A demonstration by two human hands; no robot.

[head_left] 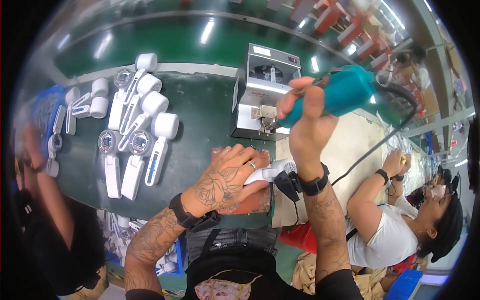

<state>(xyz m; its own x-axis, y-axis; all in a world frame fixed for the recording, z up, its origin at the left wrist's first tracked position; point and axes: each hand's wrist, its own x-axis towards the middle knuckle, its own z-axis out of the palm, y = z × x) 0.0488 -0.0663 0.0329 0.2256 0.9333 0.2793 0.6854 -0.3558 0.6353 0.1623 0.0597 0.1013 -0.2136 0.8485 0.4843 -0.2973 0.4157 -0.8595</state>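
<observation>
My right hand [312,117] is wrapped round a teal electric screwdriver [347,90] with a black cord. The screwdriver's tip end meets the front of a grey screw feeder [242,107], at its metal outlet block. Lower down, my left hand [220,175] is closed over a white handheld fan [272,171], pressing it on a reddish mat [250,206]. The fan's round head points right, toward my right wrist, and my left fingers cover most of its handle.
Several white handheld fans [132,110] lie on the green table to the left, some with round heads opened. A blue bin [47,107] stands far left, beside a person's blurred arm [50,200]. Another person [387,225] works at right. More fans fill a crate [175,257] below.
</observation>
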